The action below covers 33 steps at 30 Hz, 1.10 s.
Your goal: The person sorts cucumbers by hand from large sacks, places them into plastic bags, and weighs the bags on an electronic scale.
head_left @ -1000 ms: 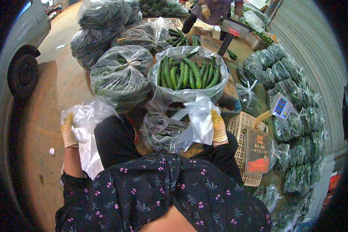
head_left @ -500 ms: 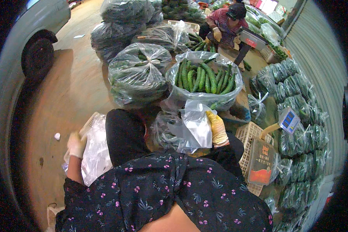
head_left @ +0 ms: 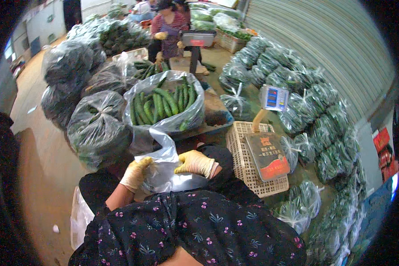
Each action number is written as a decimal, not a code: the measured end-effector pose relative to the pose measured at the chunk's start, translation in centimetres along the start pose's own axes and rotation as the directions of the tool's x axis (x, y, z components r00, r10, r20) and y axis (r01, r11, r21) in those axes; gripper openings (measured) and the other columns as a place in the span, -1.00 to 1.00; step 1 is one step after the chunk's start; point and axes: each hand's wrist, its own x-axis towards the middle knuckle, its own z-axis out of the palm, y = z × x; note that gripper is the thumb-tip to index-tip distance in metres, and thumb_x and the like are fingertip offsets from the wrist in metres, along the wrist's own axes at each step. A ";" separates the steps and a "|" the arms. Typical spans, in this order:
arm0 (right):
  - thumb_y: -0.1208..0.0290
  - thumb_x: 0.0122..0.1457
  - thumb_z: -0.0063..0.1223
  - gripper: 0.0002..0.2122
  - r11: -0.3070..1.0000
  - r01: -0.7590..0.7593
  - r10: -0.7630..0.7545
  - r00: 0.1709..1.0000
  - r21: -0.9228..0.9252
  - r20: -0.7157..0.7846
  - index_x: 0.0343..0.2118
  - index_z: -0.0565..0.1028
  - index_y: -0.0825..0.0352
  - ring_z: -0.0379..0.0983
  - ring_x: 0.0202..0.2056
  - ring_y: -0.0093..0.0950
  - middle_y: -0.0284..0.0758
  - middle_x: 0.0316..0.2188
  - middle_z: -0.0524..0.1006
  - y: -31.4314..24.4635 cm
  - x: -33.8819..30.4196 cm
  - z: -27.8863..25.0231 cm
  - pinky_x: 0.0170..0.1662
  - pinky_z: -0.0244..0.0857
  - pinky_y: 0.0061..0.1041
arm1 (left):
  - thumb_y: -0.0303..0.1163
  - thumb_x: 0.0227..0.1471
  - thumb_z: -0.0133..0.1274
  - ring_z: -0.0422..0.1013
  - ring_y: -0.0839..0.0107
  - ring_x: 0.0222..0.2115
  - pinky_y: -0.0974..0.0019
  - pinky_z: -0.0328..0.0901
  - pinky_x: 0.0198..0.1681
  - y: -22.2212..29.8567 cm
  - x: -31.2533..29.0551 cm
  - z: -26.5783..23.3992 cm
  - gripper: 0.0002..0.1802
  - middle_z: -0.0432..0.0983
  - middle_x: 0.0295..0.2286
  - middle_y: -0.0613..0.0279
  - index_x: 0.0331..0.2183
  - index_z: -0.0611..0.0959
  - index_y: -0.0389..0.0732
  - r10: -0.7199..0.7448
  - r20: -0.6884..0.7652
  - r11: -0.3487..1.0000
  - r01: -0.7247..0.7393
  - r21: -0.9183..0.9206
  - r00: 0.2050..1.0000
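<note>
Both my hands wear pale gloves with yellowish fingers. Between them, over my lap, is a clear plastic bag. My left hand pinches the bag's left edge. On the other side, my right hand has its fingers closed on the bag too. Just beyond my hands stands a large clear sack, its mouth wide, full of long green cucumbers. The small bag's upper end reaches toward that sack's near side. What lies inside the small bag cannot be made out.
A scale with a display and dark plate rests on a cream crate at right. Rows of packed bags line the corrugated wall. Tied sacks stand left. A co-worker sits beyond another scale.
My left hand has come from the crate of plastic bags at left to the small bag in front of me. My right hand stays on that bag. The view has turned rightward.
</note>
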 end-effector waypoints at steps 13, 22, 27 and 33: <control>0.19 0.02 0.25 -0.68 0.931 -0.072 0.111 0.990 0.357 -0.090 -0.34 0.55 0.38 0.41 -0.42 -0.64 -0.42 -0.47 0.56 4.1 2.8 1.3 -0.31 0.31 -0.57 | -0.19 0.07 0.02 0.42 0.43 -0.37 0.35 0.31 -0.22 1.3 1.1 -1.7 -0.66 0.53 -0.36 0.21 -0.23 0.57 -0.27 0.052 0.139 0.955 -0.090 0.283 0.989; 0.01 -0.02 0.19 -0.62 0.996 -0.019 0.051 0.920 0.086 -0.388 -0.41 0.53 0.30 0.48 -0.45 -0.46 -0.31 -0.50 0.57 2.9 4.2 1.8 -0.34 0.34 -0.47 | -0.31 0.10 0.01 0.41 0.42 -0.34 0.35 0.34 -0.26 -0.5 2.8 -6.9 -0.76 0.48 -0.33 0.27 -0.22 0.53 -0.24 0.613 -0.003 0.577 -0.445 0.685 0.790; 0.10 -0.02 0.20 -0.66 0.945 0.077 -0.018 0.983 0.318 -0.184 -0.38 0.53 0.32 0.49 -0.39 -0.46 -0.31 -0.46 0.57 -0.9 3.2 0.6 -0.29 0.33 -0.45 | -0.24 0.08 0.06 0.39 0.42 -0.37 0.40 0.32 -0.30 -0.4 1.9 -3.8 -0.74 0.46 -0.32 0.28 -0.22 0.51 -0.17 0.017 -0.006 0.980 -0.018 -0.197 1.000; 0.11 -0.07 0.21 -0.69 0.890 0.309 -0.230 0.939 0.336 -0.254 -0.54 0.51 0.31 0.43 -0.51 -0.50 -0.26 -0.61 0.52 -1.8 4.8 4.1 -0.41 0.29 -0.39 | -0.20 0.08 0.05 0.39 0.34 -0.25 0.28 0.26 -0.12 -0.2 0.4 0.2 -0.62 0.48 -0.25 0.22 -0.12 0.50 -0.20 -0.058 0.105 0.982 0.076 -0.173 0.993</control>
